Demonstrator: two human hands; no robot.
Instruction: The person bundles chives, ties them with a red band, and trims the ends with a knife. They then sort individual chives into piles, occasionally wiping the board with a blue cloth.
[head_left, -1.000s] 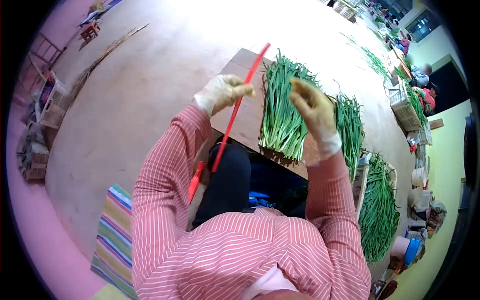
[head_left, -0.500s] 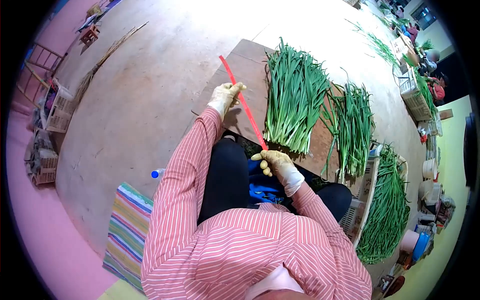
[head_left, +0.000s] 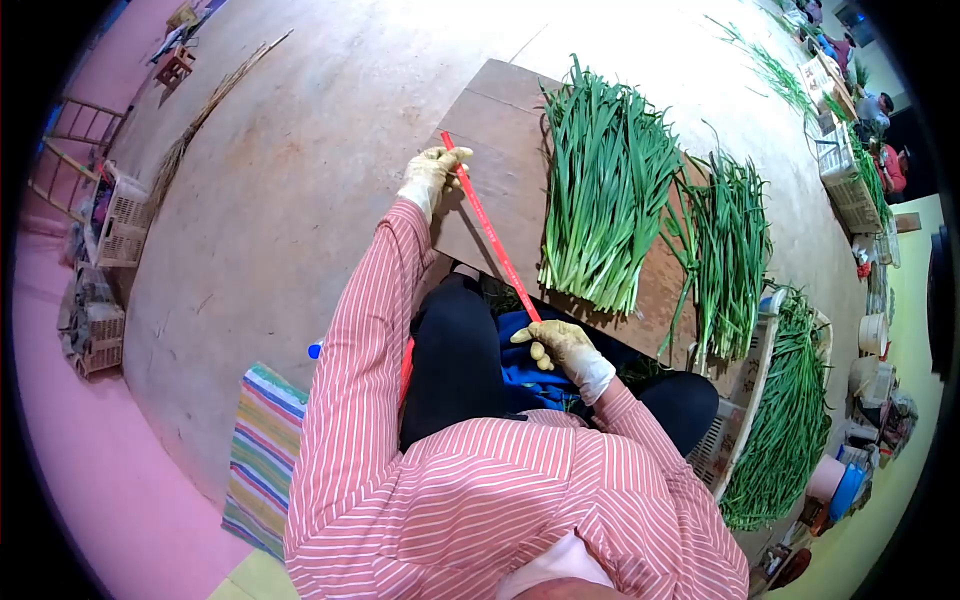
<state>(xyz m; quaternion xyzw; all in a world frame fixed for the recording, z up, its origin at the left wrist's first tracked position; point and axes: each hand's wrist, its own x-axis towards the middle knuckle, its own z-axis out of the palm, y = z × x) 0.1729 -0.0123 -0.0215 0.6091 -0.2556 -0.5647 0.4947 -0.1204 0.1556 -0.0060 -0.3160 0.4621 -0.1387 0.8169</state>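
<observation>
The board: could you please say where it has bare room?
Bare: the board between its left edge and the large bunch, though the red strip crosses the near part. Crowded: rightward, under that bunch and the smaller bunch.

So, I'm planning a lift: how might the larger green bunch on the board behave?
The larger green bunch would probably flop at its long, thin leaves; its paler stalk ends look stiffer. It may fall apart, since no tie shows around it.

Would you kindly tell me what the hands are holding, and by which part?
A red strip: the left gloved hand grips it near its upper end, the right gloved hand holds its lower end.
</observation>
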